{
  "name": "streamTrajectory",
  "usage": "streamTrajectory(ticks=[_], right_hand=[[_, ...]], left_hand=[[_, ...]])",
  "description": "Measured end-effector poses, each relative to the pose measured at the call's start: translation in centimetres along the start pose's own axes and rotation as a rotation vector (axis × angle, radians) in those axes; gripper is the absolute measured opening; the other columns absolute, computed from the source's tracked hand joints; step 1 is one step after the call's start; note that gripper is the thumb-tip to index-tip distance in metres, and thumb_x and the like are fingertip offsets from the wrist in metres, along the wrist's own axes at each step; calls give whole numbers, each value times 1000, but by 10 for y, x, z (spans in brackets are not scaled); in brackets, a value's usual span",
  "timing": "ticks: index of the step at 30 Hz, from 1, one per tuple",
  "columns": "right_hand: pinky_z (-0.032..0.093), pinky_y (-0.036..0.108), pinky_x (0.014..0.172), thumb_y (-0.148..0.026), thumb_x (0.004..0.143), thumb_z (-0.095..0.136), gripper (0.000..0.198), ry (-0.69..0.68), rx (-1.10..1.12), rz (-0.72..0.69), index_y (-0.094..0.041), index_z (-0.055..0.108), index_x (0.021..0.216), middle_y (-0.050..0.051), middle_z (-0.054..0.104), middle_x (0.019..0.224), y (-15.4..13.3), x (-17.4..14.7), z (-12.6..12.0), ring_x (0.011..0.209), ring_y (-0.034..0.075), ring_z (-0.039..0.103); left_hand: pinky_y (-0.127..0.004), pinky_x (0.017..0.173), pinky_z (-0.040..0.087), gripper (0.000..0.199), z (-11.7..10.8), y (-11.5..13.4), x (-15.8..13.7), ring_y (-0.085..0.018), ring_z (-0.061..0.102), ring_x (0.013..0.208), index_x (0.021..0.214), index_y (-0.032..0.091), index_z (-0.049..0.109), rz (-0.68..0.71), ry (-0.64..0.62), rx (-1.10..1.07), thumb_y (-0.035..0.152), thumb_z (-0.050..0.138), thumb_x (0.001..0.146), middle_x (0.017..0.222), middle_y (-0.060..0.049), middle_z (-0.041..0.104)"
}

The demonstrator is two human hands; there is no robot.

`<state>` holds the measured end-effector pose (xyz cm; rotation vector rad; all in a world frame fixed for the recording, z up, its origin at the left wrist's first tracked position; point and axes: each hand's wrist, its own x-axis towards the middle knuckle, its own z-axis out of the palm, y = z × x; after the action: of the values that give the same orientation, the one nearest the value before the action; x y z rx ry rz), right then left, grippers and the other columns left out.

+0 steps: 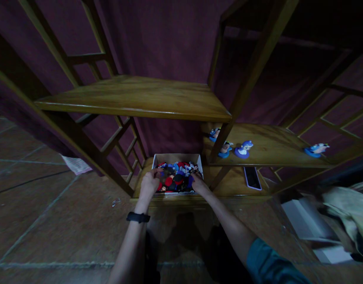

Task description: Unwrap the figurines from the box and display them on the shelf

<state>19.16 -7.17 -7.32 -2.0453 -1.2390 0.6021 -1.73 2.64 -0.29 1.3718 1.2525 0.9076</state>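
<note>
A white open-topped box (177, 158) sits on the bottom shelf, full of small figurines (179, 179) in red, black, blue and purple. My left hand (150, 182), with a black band on the wrist, reaches over the box's left wall. Its fingers stretch out above the figurines, apart from each other. Over the right wall comes my right hand (198, 182), its fingertips at a dark purple piece (190, 181) inside. Whether those fingertips grip the piece is too small and dim to tell.
A wooden shelf board (134, 98) overhangs the box. On the right shelf (272, 146) stand several figurines, one a purple-haired figure (244, 149). A phone (252, 178) lies on the lower board. White boxes (309, 219) and pale cloth (347, 205) are at the right.
</note>
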Motion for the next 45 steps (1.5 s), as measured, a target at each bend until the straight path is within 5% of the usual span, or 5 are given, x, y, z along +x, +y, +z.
streamTrajectory(ticks=[10,18,26,33,45], right_hand=[[26,29,107,-6,71,44,51,-115,-36,-34,-22,55,118,3,40,135,-17,0,21,128,18,33],[37,32,95,-14,79,42,45,-192,-138,-46,-26,50,122,3,56,121,-44,-8,20,110,18,52],[33,29,91,-23,84,42,28,96,-375,-85,-22,59,106,7,59,110,-72,28,11,105,19,50],[32,34,91,-27,81,48,25,63,-518,-132,-16,61,100,12,58,108,-81,51,36,107,23,48],[44,24,72,-24,87,39,27,13,-311,-377,-23,56,109,5,58,108,-115,-40,13,87,15,59]], left_hand=[[-27,67,45,18,-13,7,1,-20,60,71,76,20,68,67,3,135,13,58,63,66,-4,65],[-25,66,46,21,-7,8,2,-18,61,70,82,17,67,86,-44,151,15,55,65,68,-3,66],[-26,68,47,23,-5,13,1,-18,62,72,83,17,68,140,-28,193,15,53,65,73,-4,68],[-28,69,47,20,-12,11,6,-18,62,71,82,17,68,113,-8,125,18,55,67,71,-5,68],[-21,42,43,13,26,16,-13,-11,51,40,84,15,62,-292,-76,-127,20,54,74,46,3,52]])
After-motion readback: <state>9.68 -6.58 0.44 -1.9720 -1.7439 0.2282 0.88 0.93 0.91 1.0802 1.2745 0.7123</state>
